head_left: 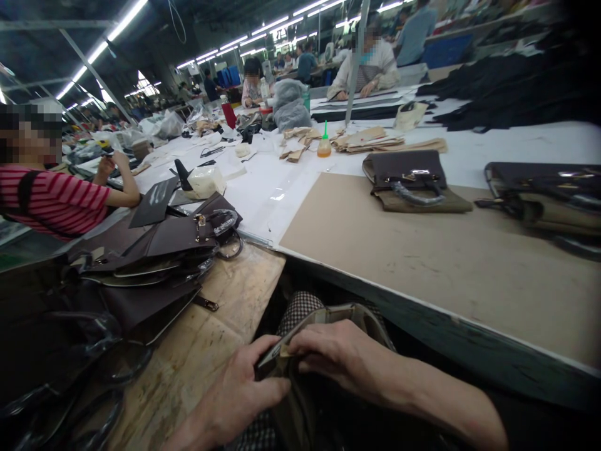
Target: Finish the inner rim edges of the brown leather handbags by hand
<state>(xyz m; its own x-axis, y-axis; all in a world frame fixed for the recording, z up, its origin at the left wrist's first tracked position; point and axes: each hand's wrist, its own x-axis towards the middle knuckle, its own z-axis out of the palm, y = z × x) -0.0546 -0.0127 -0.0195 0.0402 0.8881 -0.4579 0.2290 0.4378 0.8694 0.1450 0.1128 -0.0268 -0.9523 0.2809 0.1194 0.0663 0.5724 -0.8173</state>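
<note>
A dark handbag with a khaki lining [300,401] rests on my lap between the two tables, its opening facing up. At its left rim my left hand [239,388] grips the edge between thumb and fingers. My right hand [335,357] reaches over the opening, its fingers bent and closed on the same rim, next to a small tan piece [284,351] at the fingertips. The lower part of the bag is lost in shadow.
Dark brown handbags [173,241] are piled on the worn board [220,313] at left. Two more bags, one a folded handbag [408,178], lie on the beige board [399,250] at right. A glue bottle [323,147] stands behind. A person in a striped shirt [61,194] sits left.
</note>
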